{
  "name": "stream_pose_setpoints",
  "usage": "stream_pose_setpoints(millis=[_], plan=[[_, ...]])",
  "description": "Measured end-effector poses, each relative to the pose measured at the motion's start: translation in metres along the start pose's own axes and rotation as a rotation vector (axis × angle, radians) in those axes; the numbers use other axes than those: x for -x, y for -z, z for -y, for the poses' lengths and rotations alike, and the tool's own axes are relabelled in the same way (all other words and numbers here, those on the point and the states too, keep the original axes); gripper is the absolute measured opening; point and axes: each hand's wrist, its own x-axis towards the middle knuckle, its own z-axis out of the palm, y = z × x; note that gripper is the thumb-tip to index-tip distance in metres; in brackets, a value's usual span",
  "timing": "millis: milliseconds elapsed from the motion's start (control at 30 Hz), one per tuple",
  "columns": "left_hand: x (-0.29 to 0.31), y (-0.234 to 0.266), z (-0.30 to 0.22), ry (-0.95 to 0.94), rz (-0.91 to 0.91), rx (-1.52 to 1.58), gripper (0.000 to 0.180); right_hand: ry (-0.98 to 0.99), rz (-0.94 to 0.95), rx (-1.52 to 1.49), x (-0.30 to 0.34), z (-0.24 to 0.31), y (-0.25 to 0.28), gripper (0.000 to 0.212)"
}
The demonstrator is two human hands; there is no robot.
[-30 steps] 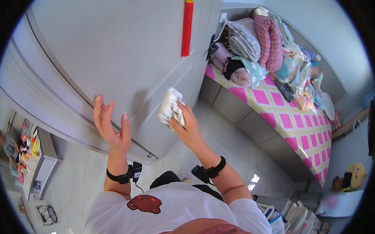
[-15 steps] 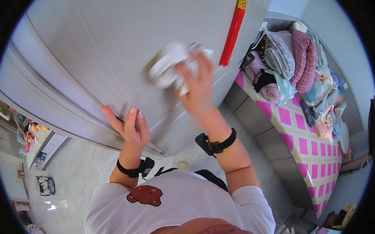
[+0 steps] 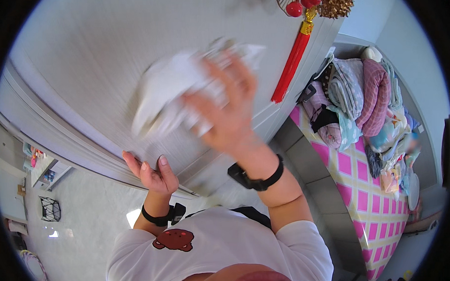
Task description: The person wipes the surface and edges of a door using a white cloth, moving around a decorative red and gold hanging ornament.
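A pale grey wood-grain door (image 3: 105, 32) fills the upper left and middle. Against its face my right hand (image 3: 226, 106) grips a crumpled white cloth (image 3: 162, 89), smeared by motion; one part of the cloth trails out to the left of my fingers. My left hand (image 3: 154, 175) is lower, at the door's edge, with its fingers apart and nothing in them. Whether its fingertips press on the door I cannot tell. Each wrist wears a black band with a small device.
A red tassel (image 3: 292, 68) hangs on the door below a cluster of red berries (image 3: 301, 3). To the right, folded bedding (image 3: 346, 85) and bags lie on a bed with a pink checked cover (image 3: 352, 194). A black wire basket (image 3: 50, 208) stands on the grey floor at left.
My right hand and the cloth have shifted across the door, and the cloth spreads wider to the left. The view has tilted, bringing the berries above the tassel into sight. My left hand stays near the edge.
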Motion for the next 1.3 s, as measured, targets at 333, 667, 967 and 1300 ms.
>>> stream_pose_setpoints(millis=[333,667,967,1300], plan=[[-0.003,0.004,-0.006,-0.083,0.001,-0.127,0.054,-0.499,-0.161,0.192,0.100,-0.021,-0.013,0.049],[-0.003,-0.004,0.010,-0.170,-0.159,0.208,0.074,-0.186,-0.091,0.136,0.014,-0.001,-0.009,0.041],[-0.008,-0.014,0.015,-0.305,-0.182,0.407,0.077,-0.446,0.014,0.130,0.147,0.058,-0.036,0.057],[-0.005,-0.020,0.014,-0.160,-0.205,0.357,0.066,-0.666,-0.070,0.080,0.092,0.035,-0.020,0.061]])
